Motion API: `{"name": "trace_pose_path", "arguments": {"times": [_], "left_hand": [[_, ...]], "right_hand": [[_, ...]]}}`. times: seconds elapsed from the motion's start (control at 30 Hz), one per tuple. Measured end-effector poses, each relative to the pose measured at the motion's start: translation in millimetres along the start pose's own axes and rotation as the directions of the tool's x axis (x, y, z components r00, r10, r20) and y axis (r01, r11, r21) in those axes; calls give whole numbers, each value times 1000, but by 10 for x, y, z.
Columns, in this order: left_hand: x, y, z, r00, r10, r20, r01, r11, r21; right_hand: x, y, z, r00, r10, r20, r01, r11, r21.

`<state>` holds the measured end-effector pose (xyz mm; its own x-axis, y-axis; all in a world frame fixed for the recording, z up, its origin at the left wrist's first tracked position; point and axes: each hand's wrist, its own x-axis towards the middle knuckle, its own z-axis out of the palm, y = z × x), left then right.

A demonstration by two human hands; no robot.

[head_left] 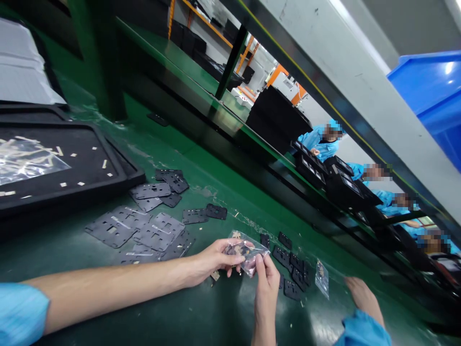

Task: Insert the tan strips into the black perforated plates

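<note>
At bottom centre, the left hand [212, 259] and right hand [265, 288] pinch a small clear plastic bag [248, 252] between their fingers, just above the green workbench [216, 312], with another person's hand [363, 294] at lower right and flat black plates [154, 230] scattered beyond.

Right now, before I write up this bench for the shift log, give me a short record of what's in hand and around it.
left hand: holds plastic bag
right hand: also holds the bag
bag contents: small pieces, too unclear to identify
nearby: black plates on green bench
beside plates: black tray holding scraps
lower right: sleeved hand, owner unclear
beyond: co-worker in blue at far bench
</note>
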<state>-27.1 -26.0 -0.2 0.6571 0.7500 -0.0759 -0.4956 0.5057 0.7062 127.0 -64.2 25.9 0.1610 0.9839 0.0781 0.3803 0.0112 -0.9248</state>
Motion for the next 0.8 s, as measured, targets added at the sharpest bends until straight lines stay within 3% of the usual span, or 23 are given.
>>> {"name": "trace_pose_path", "arguments": {"times": [0.1,0.33,0.43,0.57,0.67,0.73,0.8], "left_hand": [[14,-3,-16,999,12,47,-18,992,124],[84,-146,-106,996,17,-86,-3,986,164],[79,-140,-112,991,100,-91,-65,942,329],[32,-70,-68,956,294,-17,-218,745,630],[4,-54,-48,938,347,2,-235,631,739],[-2,-59,-54,929,369,-7,-229,592,772],[0,-57,-64,932,360,-44,-204,620,757]], "right_hand": [[-13,13,-5,998,6,-63,-6,1000,-2],[20,89,-163,942,-80,-326,116,989,93],[-4,29,-236,922,-156,-354,189,980,59],[-129,-111,-318,907,-274,-320,236,960,-153],[-214,-157,-370,901,-321,-291,243,931,-273],[-222,-138,-388,925,-281,-257,215,942,-256],[-190,-92,-386,967,-180,-183,143,970,-197]]}}
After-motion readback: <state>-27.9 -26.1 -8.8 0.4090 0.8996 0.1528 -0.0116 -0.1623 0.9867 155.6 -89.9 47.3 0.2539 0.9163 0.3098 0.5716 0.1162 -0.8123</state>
